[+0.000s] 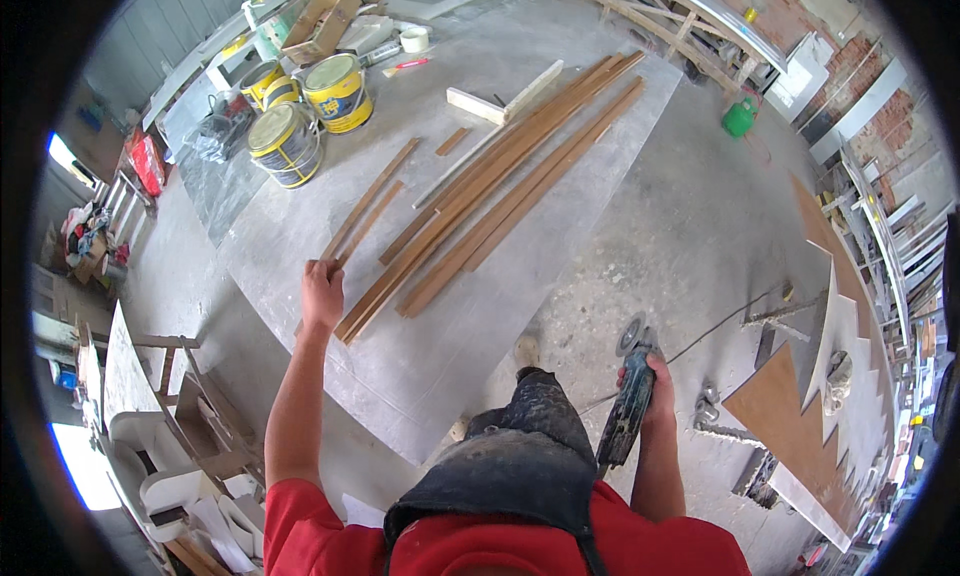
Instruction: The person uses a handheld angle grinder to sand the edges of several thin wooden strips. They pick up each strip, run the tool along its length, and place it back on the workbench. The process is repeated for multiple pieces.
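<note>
My left hand [321, 292] is closed on the near end of a narrow brown wooden strip [376, 188], which lies at the left of the pale worktable [290, 246]. A shorter strip [370, 221] lies just right of it, its near end close to my fingers. At my right side, off the table, my right hand [655, 384] grips an angle grinder [628, 401] with its disc pointing forward. Whether the disc is spinning I cannot tell. Several long brown boards [500, 181] run diagonally across the tabletop, beside a small offcut [452, 142] and a white L-shaped piece [478, 106].
Yellow-and-grey buckets [338, 93] stand at the table's far left, near a cardboard box [320, 24], a tape roll [414, 41] and a red-handled brush [408, 65]. A cord [725, 321] crosses the floor at right. Jagged brown sheets [790, 416] lie right; a green canister [739, 118] stands beyond.
</note>
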A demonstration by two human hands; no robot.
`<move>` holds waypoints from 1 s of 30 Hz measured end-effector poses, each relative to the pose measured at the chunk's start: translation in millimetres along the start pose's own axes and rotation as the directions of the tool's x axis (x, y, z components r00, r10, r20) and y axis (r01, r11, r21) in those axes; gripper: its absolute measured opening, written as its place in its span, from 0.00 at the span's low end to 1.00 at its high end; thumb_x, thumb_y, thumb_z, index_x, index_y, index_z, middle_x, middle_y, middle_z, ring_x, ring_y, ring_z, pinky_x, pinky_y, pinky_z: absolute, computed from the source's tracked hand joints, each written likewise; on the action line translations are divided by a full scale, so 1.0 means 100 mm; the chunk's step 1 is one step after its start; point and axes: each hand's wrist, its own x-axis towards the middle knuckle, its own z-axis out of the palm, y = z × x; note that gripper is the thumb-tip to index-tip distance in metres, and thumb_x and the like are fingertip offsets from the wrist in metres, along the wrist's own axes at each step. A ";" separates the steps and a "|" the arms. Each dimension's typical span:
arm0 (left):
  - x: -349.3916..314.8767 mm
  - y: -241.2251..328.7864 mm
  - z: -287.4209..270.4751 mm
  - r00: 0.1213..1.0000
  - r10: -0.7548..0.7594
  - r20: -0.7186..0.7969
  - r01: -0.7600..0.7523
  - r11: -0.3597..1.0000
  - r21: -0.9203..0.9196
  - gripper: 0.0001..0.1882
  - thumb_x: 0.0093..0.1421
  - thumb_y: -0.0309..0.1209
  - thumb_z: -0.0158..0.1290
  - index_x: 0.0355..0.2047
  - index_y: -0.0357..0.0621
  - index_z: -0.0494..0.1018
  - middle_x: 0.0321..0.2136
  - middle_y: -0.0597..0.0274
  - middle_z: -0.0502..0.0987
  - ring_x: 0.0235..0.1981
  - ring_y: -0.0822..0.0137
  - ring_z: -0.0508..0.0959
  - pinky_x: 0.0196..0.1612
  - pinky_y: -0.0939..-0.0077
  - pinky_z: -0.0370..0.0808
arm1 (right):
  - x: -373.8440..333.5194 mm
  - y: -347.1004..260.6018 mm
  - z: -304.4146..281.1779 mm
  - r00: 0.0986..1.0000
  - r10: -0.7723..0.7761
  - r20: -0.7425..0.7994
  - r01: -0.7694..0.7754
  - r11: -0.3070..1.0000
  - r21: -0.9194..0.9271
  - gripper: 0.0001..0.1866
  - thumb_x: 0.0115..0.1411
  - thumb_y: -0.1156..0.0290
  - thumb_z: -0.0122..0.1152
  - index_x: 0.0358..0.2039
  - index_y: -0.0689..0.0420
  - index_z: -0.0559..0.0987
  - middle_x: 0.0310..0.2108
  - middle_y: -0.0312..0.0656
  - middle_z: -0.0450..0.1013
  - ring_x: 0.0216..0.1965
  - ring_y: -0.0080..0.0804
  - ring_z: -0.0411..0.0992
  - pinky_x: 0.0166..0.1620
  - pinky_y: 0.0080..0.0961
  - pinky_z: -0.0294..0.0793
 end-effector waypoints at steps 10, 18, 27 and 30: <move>0.56 -0.09 0.50 0.985 -0.154 0.074 0.102 0.878 0.468 0.17 0.60 0.29 0.58 0.50 0.41 0.80 0.47 0.47 0.79 0.52 0.46 0.76 0.61 0.53 0.70 | 1.06 -0.70 0.39 1.000 0.008 0.022 -0.010 0.997 0.079 0.43 0.58 0.62 0.67 0.71 0.49 0.59 0.46 0.49 0.73 0.31 0.46 0.80 0.32 0.43 0.86; 1.68 2.26 2.18 0.862 0.393 0.320 -0.448 0.886 0.121 0.20 0.59 0.31 0.61 0.52 0.40 0.79 0.51 0.42 0.78 0.55 0.42 0.75 0.61 0.50 0.71 | 1.56 -1.05 0.37 1.000 0.010 0.026 -0.015 0.983 0.181 0.46 0.56 0.62 0.68 0.73 0.51 0.58 0.45 0.50 0.73 0.31 0.45 0.80 0.31 0.41 0.85; 2.78 4.20 3.75 0.415 0.490 0.766 -0.861 0.483 0.158 0.41 0.53 0.22 0.60 0.70 0.43 0.63 0.67 0.56 0.66 0.66 0.52 0.67 0.67 0.53 0.65 | 1.51 -1.15 0.18 0.996 0.007 -0.089 0.015 0.970 0.244 0.49 0.53 0.63 0.69 0.74 0.52 0.59 0.50 0.53 0.73 0.31 0.48 0.81 0.33 0.41 0.85; 2.90 4.47 3.77 0.270 0.390 0.881 -0.931 0.339 0.135 0.44 0.50 0.21 0.63 0.70 0.40 0.63 0.68 0.56 0.65 0.67 0.53 0.65 0.68 0.55 0.63 | 1.50 -1.11 0.11 0.993 0.008 -0.118 0.024 0.964 0.266 0.49 0.53 0.63 0.69 0.75 0.52 0.58 0.49 0.54 0.73 0.31 0.48 0.81 0.33 0.40 0.85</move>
